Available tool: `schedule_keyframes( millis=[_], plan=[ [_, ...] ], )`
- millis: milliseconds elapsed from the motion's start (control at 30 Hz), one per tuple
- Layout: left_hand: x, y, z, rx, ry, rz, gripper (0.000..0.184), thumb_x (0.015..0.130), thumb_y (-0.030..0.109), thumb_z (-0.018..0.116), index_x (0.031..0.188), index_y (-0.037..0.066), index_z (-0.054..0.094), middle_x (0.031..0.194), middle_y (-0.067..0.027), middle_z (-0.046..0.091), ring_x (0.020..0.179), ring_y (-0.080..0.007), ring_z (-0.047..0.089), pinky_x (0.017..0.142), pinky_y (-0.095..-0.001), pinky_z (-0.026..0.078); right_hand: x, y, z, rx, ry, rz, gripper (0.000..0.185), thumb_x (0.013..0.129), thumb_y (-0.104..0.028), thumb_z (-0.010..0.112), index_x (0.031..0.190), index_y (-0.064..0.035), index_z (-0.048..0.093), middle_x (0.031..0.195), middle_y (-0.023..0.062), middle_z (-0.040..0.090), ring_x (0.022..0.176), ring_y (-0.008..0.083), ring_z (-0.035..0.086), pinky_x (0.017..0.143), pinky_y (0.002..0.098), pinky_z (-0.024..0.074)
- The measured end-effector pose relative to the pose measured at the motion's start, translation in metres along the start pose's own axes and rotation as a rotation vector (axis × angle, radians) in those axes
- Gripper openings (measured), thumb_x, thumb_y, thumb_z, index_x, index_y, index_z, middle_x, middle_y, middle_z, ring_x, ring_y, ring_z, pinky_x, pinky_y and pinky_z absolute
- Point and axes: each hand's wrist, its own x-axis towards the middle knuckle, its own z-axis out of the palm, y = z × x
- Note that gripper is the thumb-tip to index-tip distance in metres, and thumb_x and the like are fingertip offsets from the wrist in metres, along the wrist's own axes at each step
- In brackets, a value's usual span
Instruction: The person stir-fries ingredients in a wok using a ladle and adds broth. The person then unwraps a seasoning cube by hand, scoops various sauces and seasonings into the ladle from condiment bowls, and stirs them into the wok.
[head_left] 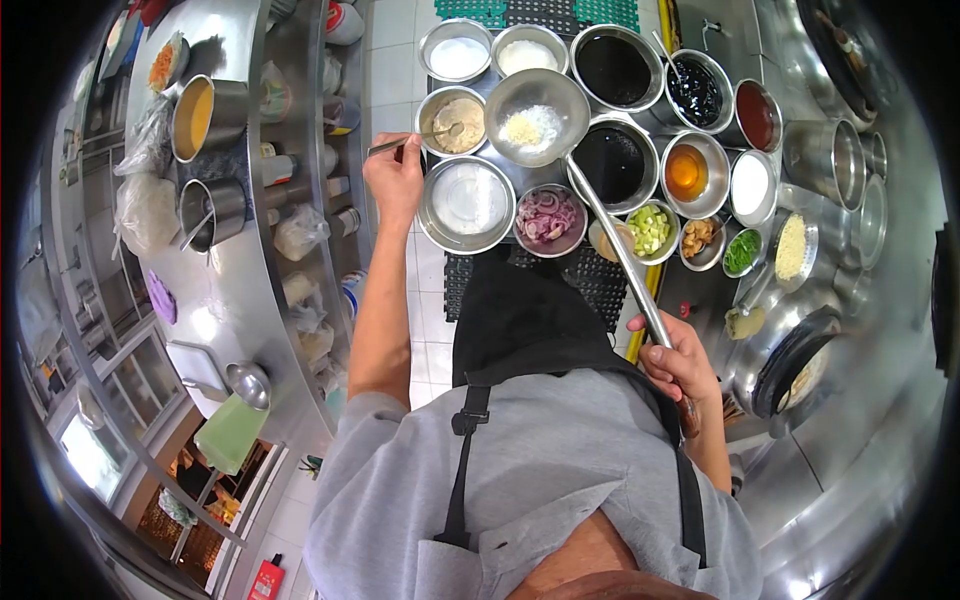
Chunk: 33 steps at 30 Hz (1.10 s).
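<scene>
My left hand [397, 180] is closed on the handle of a spoon [436, 132], whose tip lies in a metal bowl of beige powder [456, 112]. In my right hand [677, 355] is the long handle of a ladle [622, 240]. The ladle's wide bowl is held over the middle of the containers, with white powder and a pale yellow heap [526, 128] inside. Below it sit a bowl of sliced purple onion [550, 218] and a pot of dark liquid [610, 165]. Near my left wrist is a metal bowl of clear liquid [467, 203].
Two bowls of white powder [458, 57] stand at the back. To the right are a bowl with an egg-like orange liquid [688, 175], chopped green pieces [650, 230], chopped herbs [742, 250] and a wok [800, 365]. A steel counter [290, 370] with shelves runs along the left.
</scene>
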Motion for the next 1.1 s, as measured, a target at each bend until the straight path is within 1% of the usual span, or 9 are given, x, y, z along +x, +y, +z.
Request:
schedule_keyframes(
  millis=[133, 233, 333, 433, 567, 667, 700, 833, 1100],
  plan=[
    [-0.004, -0.030, 0.004, -0.038, -0.029, -0.104, 0.019, 0.096, 0.015, 0.073, 0.093, -0.005, 0.072, 0.078, -0.0008, 0.065, 0.066, -0.0077, 0.053, 0.062, -0.0266, 0.044, -0.003, 0.003, -0.002, 0.027, 0.025, -0.014, 0.037, 0.093, -0.007, 0.060, 0.129, 0.0003, 0.053, 0.058, -0.0022, 0.041, 0.036, 0.0038, 0.035, 0.033, 0.0201, 0.0267],
    [-0.008, -0.039, 0.007, -0.214, -0.004, -0.290, 0.019, 0.096, 0.015, 0.074, 0.093, -0.004, 0.073, 0.080, 0.0006, 0.066, 0.066, -0.0061, 0.053, 0.061, -0.0255, 0.043, -0.003, 0.002, -0.002, 0.038, 0.030, -0.020, 0.037, 0.093, -0.007, 0.060, 0.129, 0.0001, 0.053, 0.058, -0.0026, 0.041, 0.036, 0.0036, 0.035, 0.034, 0.0199, 0.0265],
    [-0.007, -0.041, 0.000, -0.252, 0.013, -0.380, 0.017, 0.094, 0.013, 0.075, 0.089, -0.003, 0.074, 0.083, -0.0022, 0.068, 0.075, -0.0070, 0.056, 0.065, -0.0261, 0.046, -0.002, 0.003, -0.002, 0.029, 0.031, -0.017, 0.038, 0.093, -0.007, 0.061, 0.130, 0.0001, 0.053, 0.058, -0.0027, 0.041, 0.036, 0.0035, 0.035, 0.034, 0.0199, 0.0267],
    [0.000, -0.019, -0.019, -0.376, 0.050, -0.385, 0.014, 0.094, 0.012, 0.075, 0.092, -0.002, 0.074, 0.082, -0.0005, 0.067, 0.077, -0.0076, 0.056, 0.068, -0.0251, 0.045, -0.001, 0.004, -0.003, 0.016, 0.016, -0.006, 0.038, 0.094, -0.007, 0.060, 0.130, 0.0000, 0.053, 0.059, -0.0027, 0.041, 0.036, 0.0035, 0.035, 0.034, 0.0198, 0.0271],
    [0.012, 0.034, -0.048, -0.497, -0.071, -0.239, 0.015, 0.095, 0.012, 0.074, 0.093, -0.002, 0.072, 0.083, 0.0017, 0.064, 0.077, -0.0079, 0.055, 0.070, -0.0249, 0.045, 0.001, 0.006, -0.004, -0.029, 0.005, 0.006, 0.036, 0.094, -0.007, 0.060, 0.129, -0.0005, 0.053, 0.059, -0.0025, 0.041, 0.036, 0.0038, 0.036, 0.034, 0.0200, 0.0274],
    [0.012, 0.046, -0.038, -0.317, 0.028, -0.140, 0.016, 0.094, 0.012, 0.074, 0.092, -0.004, 0.072, 0.082, -0.0009, 0.064, 0.076, -0.0097, 0.056, 0.070, -0.0261, 0.046, 0.003, 0.007, -0.004, -0.027, -0.020, 0.016, 0.035, 0.094, -0.007, 0.059, 0.129, -0.0010, 0.053, 0.059, -0.0023, 0.041, 0.036, 0.0041, 0.036, 0.033, 0.0204, 0.0275],
    [0.014, 0.032, -0.031, -0.126, 0.044, -0.008, 0.016, 0.092, 0.011, 0.074, 0.090, -0.005, 0.071, 0.079, -0.0061, 0.065, 0.071, -0.0137, 0.060, 0.067, -0.0288, 0.048, 0.003, 0.008, -0.005, -0.030, -0.023, 0.019, 0.036, 0.094, -0.007, 0.059, 0.129, -0.0010, 0.053, 0.059, -0.0022, 0.041, 0.036, 0.0042, 0.036, 0.033, 0.0205, 0.0275],
    [0.002, 0.006, -0.011, 0.105, 0.001, 0.035, 0.012, 0.090, 0.009, 0.074, 0.087, -0.003, 0.072, 0.081, -0.0123, 0.067, 0.062, -0.0209, 0.063, 0.060, -0.0324, 0.049, 0.001, 0.007, -0.005, -0.036, -0.016, 0.018, 0.035, 0.094, -0.006, 0.059, 0.129, -0.0012, 0.054, 0.059, -0.0020, 0.041, 0.036, 0.0043, 0.036, 0.033, 0.0207, 0.0275],
    [-0.004, 0.002, -0.011, 0.064, 0.033, 0.040, 0.013, 0.090, 0.010, 0.074, 0.088, -0.002, 0.073, 0.080, -0.0113, 0.066, 0.064, -0.0198, 0.060, 0.061, -0.0323, 0.048, -0.007, 0.013, -0.007, 0.013, 0.016, -0.008, 0.036, 0.094, -0.008, 0.061, 0.129, -0.0024, 0.053, 0.059, -0.0022, 0.041, 0.036, 0.0043, 0.037, 0.034, 0.0208, 0.0271]
  ],
)
